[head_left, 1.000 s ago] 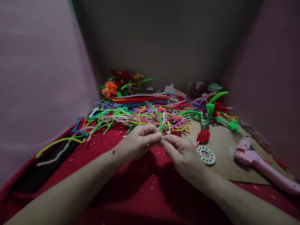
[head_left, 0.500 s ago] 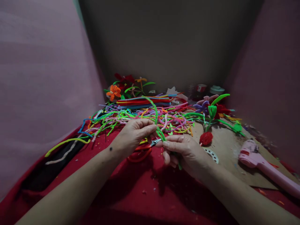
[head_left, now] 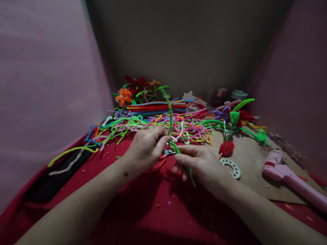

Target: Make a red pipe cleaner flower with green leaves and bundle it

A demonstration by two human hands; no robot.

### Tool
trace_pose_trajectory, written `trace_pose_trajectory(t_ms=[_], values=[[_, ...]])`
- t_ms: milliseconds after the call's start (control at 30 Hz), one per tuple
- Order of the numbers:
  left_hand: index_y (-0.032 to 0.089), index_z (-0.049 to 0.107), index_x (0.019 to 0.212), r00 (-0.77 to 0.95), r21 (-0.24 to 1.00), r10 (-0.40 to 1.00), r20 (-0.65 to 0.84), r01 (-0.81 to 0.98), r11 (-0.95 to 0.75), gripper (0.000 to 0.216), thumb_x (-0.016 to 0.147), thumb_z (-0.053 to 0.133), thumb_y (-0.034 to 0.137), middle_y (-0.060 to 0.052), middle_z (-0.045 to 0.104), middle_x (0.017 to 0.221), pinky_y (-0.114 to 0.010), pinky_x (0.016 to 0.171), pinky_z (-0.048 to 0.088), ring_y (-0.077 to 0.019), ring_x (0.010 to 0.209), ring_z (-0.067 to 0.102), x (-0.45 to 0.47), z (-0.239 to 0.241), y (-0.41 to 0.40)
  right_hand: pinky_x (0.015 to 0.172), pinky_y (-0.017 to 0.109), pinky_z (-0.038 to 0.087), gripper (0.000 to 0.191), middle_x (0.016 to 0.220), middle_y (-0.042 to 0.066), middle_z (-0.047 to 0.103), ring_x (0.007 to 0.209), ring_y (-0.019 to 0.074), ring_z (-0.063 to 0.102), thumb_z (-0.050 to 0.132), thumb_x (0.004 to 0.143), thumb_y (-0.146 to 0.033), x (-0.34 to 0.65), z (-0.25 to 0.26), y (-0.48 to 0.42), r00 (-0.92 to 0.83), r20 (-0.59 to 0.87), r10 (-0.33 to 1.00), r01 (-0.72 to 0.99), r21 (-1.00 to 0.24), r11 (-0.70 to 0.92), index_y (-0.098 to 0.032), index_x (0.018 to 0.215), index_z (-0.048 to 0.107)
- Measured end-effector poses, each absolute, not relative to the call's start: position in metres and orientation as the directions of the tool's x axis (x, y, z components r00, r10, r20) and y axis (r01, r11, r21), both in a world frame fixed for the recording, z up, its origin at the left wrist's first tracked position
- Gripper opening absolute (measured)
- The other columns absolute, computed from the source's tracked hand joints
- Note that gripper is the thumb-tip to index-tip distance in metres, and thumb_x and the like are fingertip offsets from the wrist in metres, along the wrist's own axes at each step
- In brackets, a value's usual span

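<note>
Green pipe cleaners (head_left: pixel 170 115) run between my two hands, one end rising above them and other ends hanging below the right. My left hand (head_left: pixel 148 144) is closed, thumb and fingers pinching the strand partway up. Lower down, my right hand (head_left: pixel 198 163) pinches the same green pipe cleaners between thumb and forefinger, its other fingers curled beneath. Behind and under the hands lie red-handled scissors (head_left: pixel 168 152) on the red cloth (head_left: pixel 143 204); my left hand partly hides them.
A tangle of coloured pipe cleaners (head_left: pixel 150 122) spreads behind the hands, with a straight bundle (head_left: pixel 157 108) beyond. At right, a pink glue gun (head_left: pixel 283 170), a white ring with holes (head_left: pixel 233 167) and a red pom-pom (head_left: pixel 227 148) rest on cardboard (head_left: pixel 250 160). An orange flower (head_left: pixel 124 97) stands back left.
The left hand has turned over, its back now more to the camera, while still pinching. The green strand's top stands straighter and higher. Loose ends now show below the right hand.
</note>
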State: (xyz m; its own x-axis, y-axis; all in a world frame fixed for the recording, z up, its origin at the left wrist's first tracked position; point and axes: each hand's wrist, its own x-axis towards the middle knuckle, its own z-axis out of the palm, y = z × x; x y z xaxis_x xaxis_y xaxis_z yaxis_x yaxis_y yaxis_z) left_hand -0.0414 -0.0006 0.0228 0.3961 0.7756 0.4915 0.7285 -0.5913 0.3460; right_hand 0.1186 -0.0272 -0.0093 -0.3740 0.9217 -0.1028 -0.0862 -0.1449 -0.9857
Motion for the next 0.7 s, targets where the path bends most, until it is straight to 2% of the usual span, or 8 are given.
trace_pose_trajectory(t_ms=[67,133,200,367,567,700], values=[[0.016,0.048,0.059,0.426,0.413,0.794,0.433,0.689,-0.595,0.021,0.079,0.047,0.022,0.004,0.046,0.053,-0.020,0.050,0.031,-0.0079,0.051,0.041,-0.041,0.026,-0.002,0.038,0.019,0.036,0.020,0.055,0.002,0.063,0.036,0.0065,0.045,0.057,0.077,-0.033,0.120,-0.012,-0.026,-0.473,-0.098,0.876,-0.253,-0.937,-0.241,-0.013,0.077,0.062],[0.016,0.050,0.061,0.448,0.467,0.810,0.378,0.663,-0.584,0.020,0.080,0.047,0.022,0.004,0.047,0.054,-0.019,0.049,0.031,-0.0078,0.051,0.042,-0.040,0.026,-0.004,0.040,0.020,0.040,0.022,0.054,0.002,0.062,0.036,0.0062,0.044,0.058,0.076,-0.034,0.120,-0.015,-0.024,-0.503,-0.103,0.858,-0.325,-0.897,-0.298,-0.012,0.074,0.060],[0.015,0.052,0.063,0.455,0.479,0.823,0.340,0.669,-0.568,0.019,0.079,0.046,0.022,0.003,0.048,0.055,-0.019,0.049,0.032,-0.0079,0.051,0.043,-0.038,0.024,-0.006,0.037,0.019,0.038,0.021,0.050,0.001,0.060,0.033,0.0053,0.042,0.061,0.073,-0.031,0.119,-0.016,-0.023,-0.477,-0.139,0.868,-0.280,-0.912,-0.300,-0.012,0.066,0.059],[0.015,0.054,0.059,0.437,0.381,0.830,0.346,0.743,-0.550,0.020,0.076,0.047,0.021,0.003,0.048,0.052,-0.021,0.049,0.030,-0.0080,0.049,0.039,-0.036,0.020,-0.008,0.030,0.017,0.028,0.021,0.045,0.000,0.059,0.027,0.0051,0.041,0.058,0.073,-0.026,0.116,-0.015,-0.023,-0.431,-0.241,0.869,-0.047,-0.956,-0.289,-0.012,0.057,0.057],[0.016,0.048,0.052,0.352,0.475,0.880,0.320,0.744,-0.470,0.023,0.075,0.048,0.022,0.004,0.042,0.049,-0.021,0.048,0.027,-0.0078,0.048,0.037,-0.044,0.027,0.003,0.033,0.017,0.032,0.018,0.047,0.002,0.060,0.032,0.0069,0.048,0.054,0.075,-0.020,0.115,-0.016,-0.026,-0.396,-0.347,0.850,-0.063,-0.914,-0.402,-0.012,0.059,0.057],[0.016,0.044,0.050,0.367,0.519,0.891,0.269,0.724,-0.455,0.026,0.074,0.048,0.024,0.005,0.039,0.047,-0.020,0.046,0.025,-0.0074,0.047,0.033,-0.048,0.028,0.009,0.032,0.018,0.025,0.022,0.045,0.000,0.057,0.030,0.0047,0.040,0.052,0.076,-0.020,0.116,-0.018,-0.026,-0.364,-0.302,0.881,0.031,-0.949,-0.313,-0.013,0.055,0.056]])
